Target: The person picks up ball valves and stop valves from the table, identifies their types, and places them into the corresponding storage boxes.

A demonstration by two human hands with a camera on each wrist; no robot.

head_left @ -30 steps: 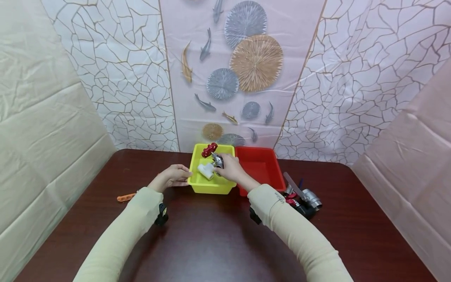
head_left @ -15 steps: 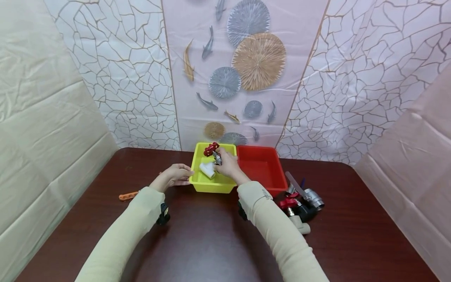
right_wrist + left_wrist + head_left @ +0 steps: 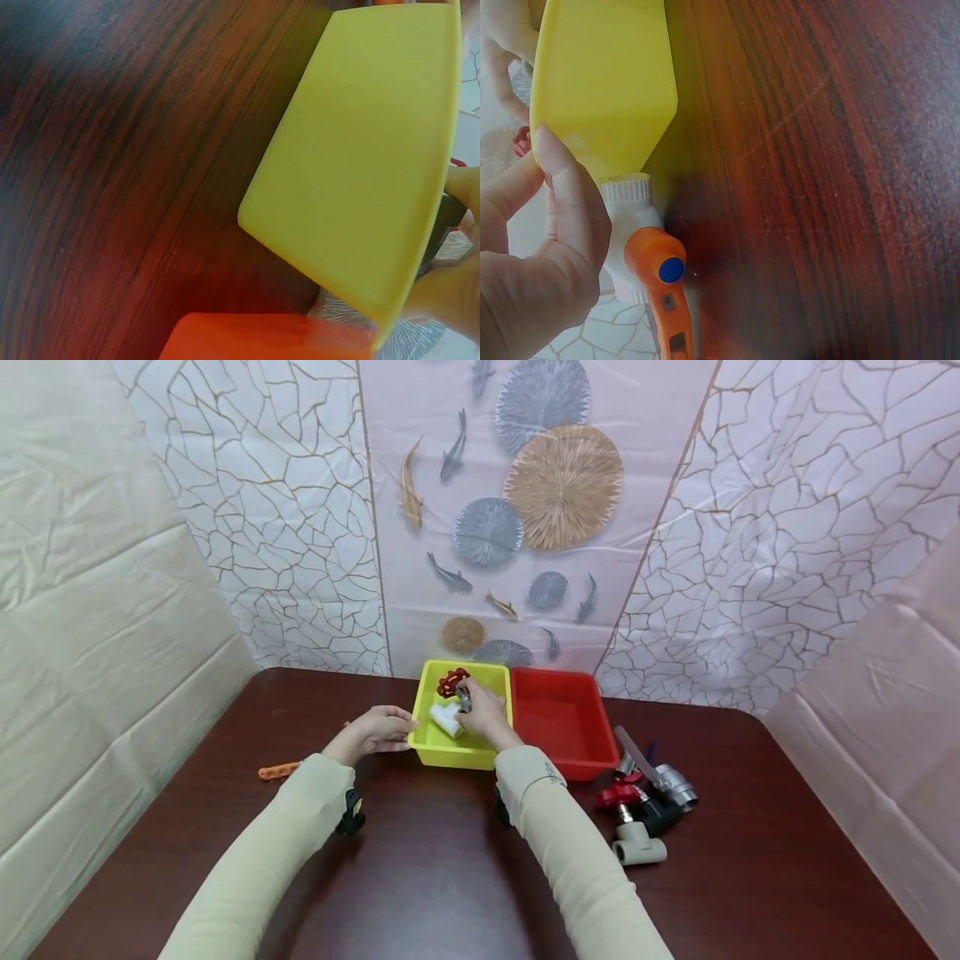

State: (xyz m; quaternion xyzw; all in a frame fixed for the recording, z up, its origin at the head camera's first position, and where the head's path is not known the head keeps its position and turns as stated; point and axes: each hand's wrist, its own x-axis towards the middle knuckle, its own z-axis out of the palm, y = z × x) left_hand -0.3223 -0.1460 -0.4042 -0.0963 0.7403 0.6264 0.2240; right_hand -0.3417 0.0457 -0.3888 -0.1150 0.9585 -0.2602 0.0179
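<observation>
My left hand (image 3: 378,729) pinches the left rim of a yellow bin (image 3: 457,758), with the thumb outside, as the left wrist view shows. Inside that bin, my right hand (image 3: 486,714) grips a metal valve with a red handwheel (image 3: 452,682). Its body is mostly covered by the fingers, and the right wrist view shows only a dark part (image 3: 448,214) between them. Beside the valve in the bin lies a white pipe fitting (image 3: 447,718). Just outside the bin, near my left hand, is a white ball valve with an orange handle (image 3: 656,259).
A red bin (image 3: 562,767) stands against the yellow one on its right. Further right several valves lie in a heap, including a silver one with a long lever (image 3: 678,787) and a grey one with a red handle (image 3: 637,843). A patterned cloth backs the table.
My right hand has lowered the valve with the red handwheel deeper into the yellow bin. The left hand keeps its hold on the rim. The head view has shifted slightly.
</observation>
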